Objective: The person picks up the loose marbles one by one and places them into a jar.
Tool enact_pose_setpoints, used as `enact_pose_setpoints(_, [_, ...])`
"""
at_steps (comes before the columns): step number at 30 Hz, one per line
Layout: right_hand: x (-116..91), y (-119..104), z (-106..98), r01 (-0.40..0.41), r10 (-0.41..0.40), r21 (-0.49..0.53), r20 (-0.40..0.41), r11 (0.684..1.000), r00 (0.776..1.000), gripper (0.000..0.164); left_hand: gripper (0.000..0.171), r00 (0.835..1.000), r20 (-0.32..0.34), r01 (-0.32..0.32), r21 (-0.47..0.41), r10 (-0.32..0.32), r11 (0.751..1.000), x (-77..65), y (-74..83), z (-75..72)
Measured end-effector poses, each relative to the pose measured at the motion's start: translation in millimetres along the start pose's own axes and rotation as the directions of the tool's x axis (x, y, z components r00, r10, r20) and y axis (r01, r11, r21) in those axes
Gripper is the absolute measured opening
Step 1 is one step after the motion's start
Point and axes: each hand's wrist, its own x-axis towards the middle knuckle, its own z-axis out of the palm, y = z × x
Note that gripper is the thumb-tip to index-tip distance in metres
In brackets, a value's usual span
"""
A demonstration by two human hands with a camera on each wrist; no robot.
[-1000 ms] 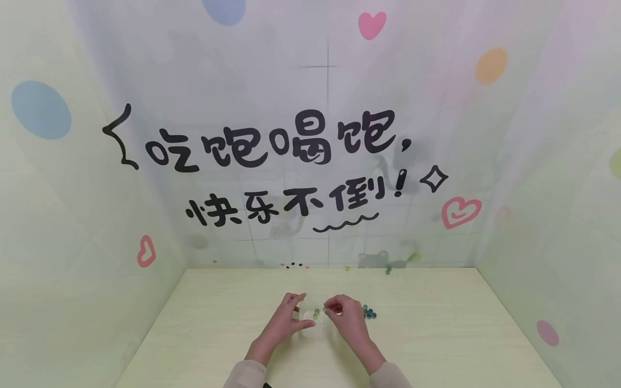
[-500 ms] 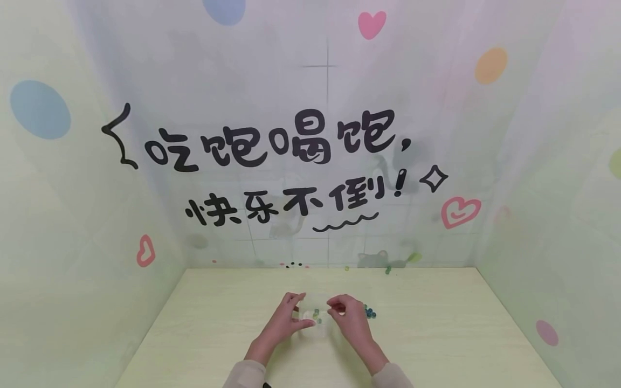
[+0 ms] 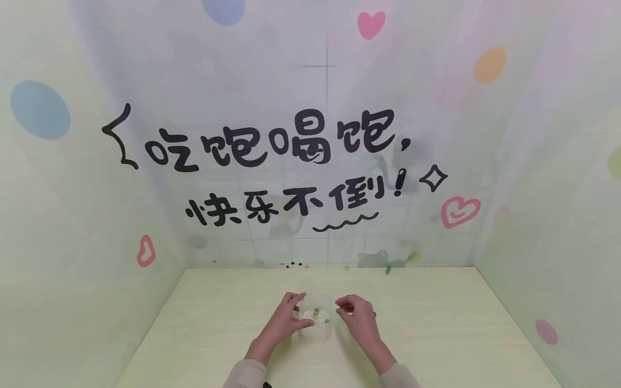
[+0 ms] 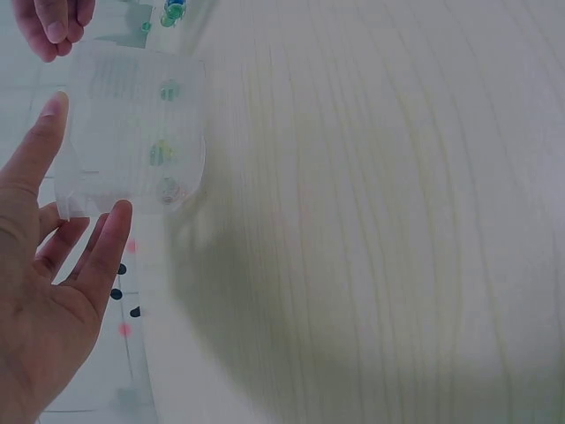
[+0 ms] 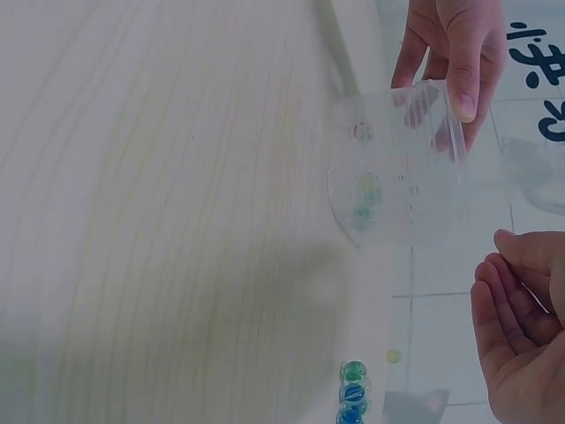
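I see the left hand (image 3: 280, 324) gripping a clear box (image 3: 320, 332) on the pale table (image 3: 204, 328), thumb and fingers on opposite sides. The right hand (image 3: 360, 319) is near the box, fingers loosely bent, fingertips slightly apart from the thumb. Inside I see a few marbles (image 3: 315, 316); beyond the right hand, loose marbles (image 5: 351, 393); farthest, a lettered wall (image 3: 276, 178).

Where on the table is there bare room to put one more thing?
Bare table lies between the left hand and left wall, and between the loose marbles and right wall. Another patch lies between the clear container and back wall. The middle is crowded: the right hand, the container and the marbles sit close together.
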Motion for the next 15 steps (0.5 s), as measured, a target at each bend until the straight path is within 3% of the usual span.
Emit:
enact_pose_setpoints(8, [0.1,8.9,-9.1,0.018,-0.017,0.011,-0.051,1.000,0.999,0.012,0.079,1.000,-0.006,-0.001,0.014,0.001,1.000,0.3,1.8,0.6])
enact_pose_setpoints(15, [1.3,16.0,-15.8,-0.038,0.039,0.020,-0.051,0.999,0.998,0.012,0.079,1.000,-0.003,-0.006,0.003,0.006,1.000,-0.6,2.2,0.1])
